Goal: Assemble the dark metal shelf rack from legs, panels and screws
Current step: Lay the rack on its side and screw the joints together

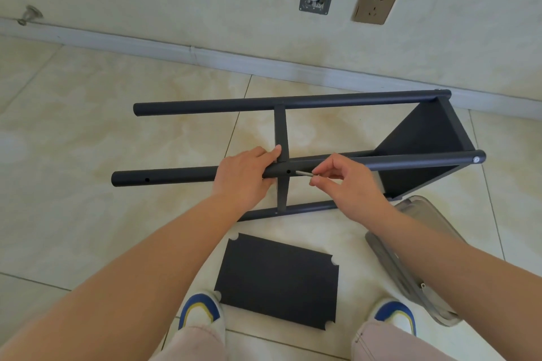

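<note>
The dark metal rack [422, 138] lies on its side on the tiled floor, with round legs running left to right. My left hand [243, 177] grips the near upper leg [176, 177] beside the middle panel [281, 132], thumb against the panel's edge. My right hand [343, 182] pinches a small silver screw [303, 174] just right of a hole in that leg. One end panel is fixed at the right end. A loose dark panel [278, 281] lies flat on the floor between my feet.
A grey clear plastic bag [416, 258] lies on the floor at the right, by my right shoe. The wall with a skirting board, a socket [375, 4] and an open wall box stands just behind the rack. My shoes [202, 311] stand at the bottom edge.
</note>
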